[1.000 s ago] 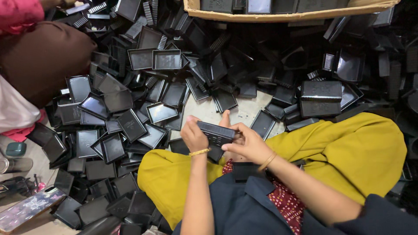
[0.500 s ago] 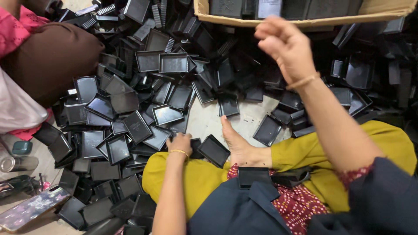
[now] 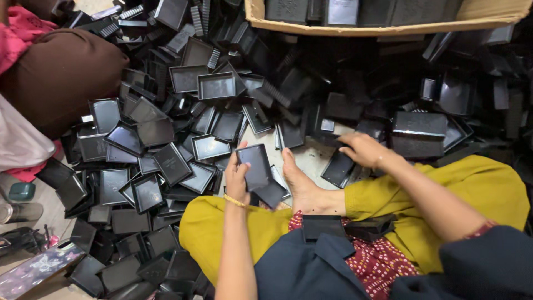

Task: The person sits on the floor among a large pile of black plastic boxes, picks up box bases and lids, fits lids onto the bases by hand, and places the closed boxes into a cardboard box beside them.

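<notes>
I sit cross-legged on the floor in yellow trousers, my bare foot (image 3: 302,186) between my hands. My left hand (image 3: 237,180) grips a flat black plastic tray (image 3: 254,165), tilted up on its edge above another tray on the floor. My right hand (image 3: 363,149) rests fingers-down on a black tray (image 3: 337,168) lying at the near edge of the pile. A heap of black plastic trays (image 3: 166,150) and lids spreads all around in front of me.
A cardboard box (image 3: 388,25) holding stacked black parts stands at the far edge. Another person in brown and pink (image 3: 61,72) sits at the left. A phone (image 3: 33,269) lies at bottom left beside small bottles. Two black pieces (image 3: 344,226) rest in my lap.
My right hand came down from the cardboard box to a tray on the floor near my foot. My left hand lifted a tray from the pile and tilted it up.
</notes>
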`<state>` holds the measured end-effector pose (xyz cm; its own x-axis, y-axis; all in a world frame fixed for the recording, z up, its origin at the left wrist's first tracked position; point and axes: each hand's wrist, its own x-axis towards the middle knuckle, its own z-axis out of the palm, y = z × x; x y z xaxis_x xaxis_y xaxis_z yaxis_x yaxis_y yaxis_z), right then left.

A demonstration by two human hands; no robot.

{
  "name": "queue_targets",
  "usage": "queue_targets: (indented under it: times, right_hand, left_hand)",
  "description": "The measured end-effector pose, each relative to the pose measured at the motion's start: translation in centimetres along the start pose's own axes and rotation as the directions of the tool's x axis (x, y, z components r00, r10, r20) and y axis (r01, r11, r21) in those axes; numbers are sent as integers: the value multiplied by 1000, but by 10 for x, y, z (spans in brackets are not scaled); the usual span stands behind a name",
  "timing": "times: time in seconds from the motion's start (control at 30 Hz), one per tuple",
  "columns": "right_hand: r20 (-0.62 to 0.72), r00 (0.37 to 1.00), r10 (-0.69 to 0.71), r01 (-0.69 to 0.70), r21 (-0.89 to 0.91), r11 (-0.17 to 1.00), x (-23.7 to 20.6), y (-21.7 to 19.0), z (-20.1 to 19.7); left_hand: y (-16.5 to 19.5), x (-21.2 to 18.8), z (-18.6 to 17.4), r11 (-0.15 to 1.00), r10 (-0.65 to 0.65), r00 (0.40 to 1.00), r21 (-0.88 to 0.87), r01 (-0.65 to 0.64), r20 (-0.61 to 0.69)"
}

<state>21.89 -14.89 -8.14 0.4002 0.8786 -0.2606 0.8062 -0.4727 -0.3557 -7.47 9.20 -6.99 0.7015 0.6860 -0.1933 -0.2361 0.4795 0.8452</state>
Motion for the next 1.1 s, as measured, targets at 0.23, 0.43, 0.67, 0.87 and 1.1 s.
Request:
queue_targets:
  times: [0.23, 0.43, 0.67, 0.87, 1.1]
  right_hand:
    - [-79, 991, -108, 108, 949, 297, -60, -82, -8]
    - [-286, 957, 45, 123, 540, 832, -71, -140, -8]
    - [-302, 946, 119, 181, 796, 578, -70, -150, -10]
    - [-160, 979, 127, 29, 724, 689, -70, -140, 8]
    - [259, 960, 109, -276, 942, 192, -77, -133, 10]
  left_hand:
    - [-37, -27, 80, 821, -62, 979, -547, 161, 196]
    - [-66, -21, 96, 904, -167, 986, -396, 163, 24]
    - [-68, -28, 108, 971, -129, 989, -213, 110, -78]
    - [-78, -25, 108, 969, -111, 975, -238, 63, -192]
    - [-64, -15, 67, 485, 400, 916, 857, -174, -40]
